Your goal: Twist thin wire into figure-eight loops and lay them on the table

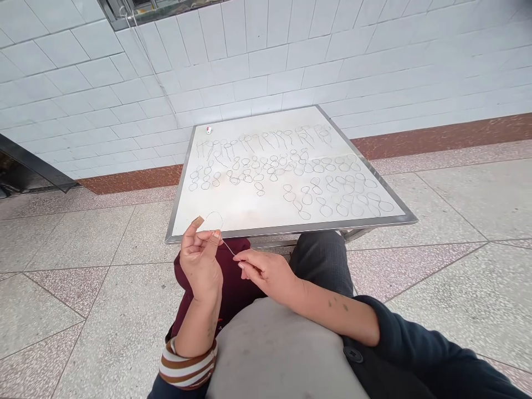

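Thin wire (228,247): We are finding it stretched between the two hands at the table's (249,219) near edge, its upper part curving into a loop seen against the tabletop.
Left hand (203,256): We are observing the thumb and a finger pinching the wire at the loop's foot; another finger, wearing a brown cover (199,221) on its tip, is standing raised beside the loop.
Right hand (266,272): We are recording thumb and forefinger pinching the wire's lower stretch, nearer the body.
Laid-out pieces: We are noting figure-eight wires (259,189) in groups and, along the far side, loops with loose tails (266,135).
Wire handling: We are judging this to be a shaping step, and are advising a firm left pinch at the loop's foot, with only light tension from the right, so that the curve is staying round and free of kinks.
Unverified: The fingers are hiding both wire ends and any crossing; we are failing to identify the small red-and-white item (209,130) at the far left corner, and the window (158,10) is being cut off above.
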`<control>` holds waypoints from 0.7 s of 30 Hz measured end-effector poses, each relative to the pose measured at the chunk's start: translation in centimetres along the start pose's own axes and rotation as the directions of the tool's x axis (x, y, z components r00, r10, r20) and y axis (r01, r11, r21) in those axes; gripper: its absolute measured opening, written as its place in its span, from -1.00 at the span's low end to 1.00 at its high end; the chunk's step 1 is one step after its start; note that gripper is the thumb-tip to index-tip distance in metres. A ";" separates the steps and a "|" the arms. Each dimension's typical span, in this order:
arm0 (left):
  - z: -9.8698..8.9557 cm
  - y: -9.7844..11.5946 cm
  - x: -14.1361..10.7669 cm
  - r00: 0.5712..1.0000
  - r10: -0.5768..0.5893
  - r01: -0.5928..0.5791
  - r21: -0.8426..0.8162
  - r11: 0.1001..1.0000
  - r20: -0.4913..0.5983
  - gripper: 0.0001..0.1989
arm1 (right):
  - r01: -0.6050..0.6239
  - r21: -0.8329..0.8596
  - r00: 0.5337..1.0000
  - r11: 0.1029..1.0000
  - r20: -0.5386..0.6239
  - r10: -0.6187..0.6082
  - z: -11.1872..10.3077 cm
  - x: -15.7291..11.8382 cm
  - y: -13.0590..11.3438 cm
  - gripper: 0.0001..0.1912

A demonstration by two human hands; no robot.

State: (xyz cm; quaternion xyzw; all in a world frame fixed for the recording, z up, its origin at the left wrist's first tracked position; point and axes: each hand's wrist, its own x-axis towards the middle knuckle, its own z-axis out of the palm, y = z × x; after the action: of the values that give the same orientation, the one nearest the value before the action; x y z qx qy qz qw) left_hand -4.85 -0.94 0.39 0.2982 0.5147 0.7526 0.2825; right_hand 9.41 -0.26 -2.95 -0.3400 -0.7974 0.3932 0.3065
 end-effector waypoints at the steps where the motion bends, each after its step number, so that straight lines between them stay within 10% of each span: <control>1: 0.0 0.0 0.0 1.000 -0.002 0.002 -0.013 1.000 0.008 -0.53 | -0.034 0.033 0.999 0.999 0.014 0.034 0.0 -0.1 0.0 -0.80; 10: 0.4 -0.5 -1.8 0.958 -0.179 0.182 0.005 0.983 0.224 -0.34 | -0.074 0.058 0.989 0.996 -0.127 0.081 -0.8 0.3 0.1 -0.83; 21: 0.7 -1.3 -2.5 0.973 -0.128 0.128 0.014 0.992 0.192 -0.43 | -0.010 0.024 0.992 1.000 -0.127 0.013 -1.1 0.3 0.4 -0.85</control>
State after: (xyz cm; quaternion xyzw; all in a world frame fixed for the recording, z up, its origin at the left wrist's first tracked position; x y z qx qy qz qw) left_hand -2.53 -1.88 -1.06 0.3360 0.5036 0.7000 0.3789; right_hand 10.22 0.63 -2.70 -0.3653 -0.7696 0.3820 0.3584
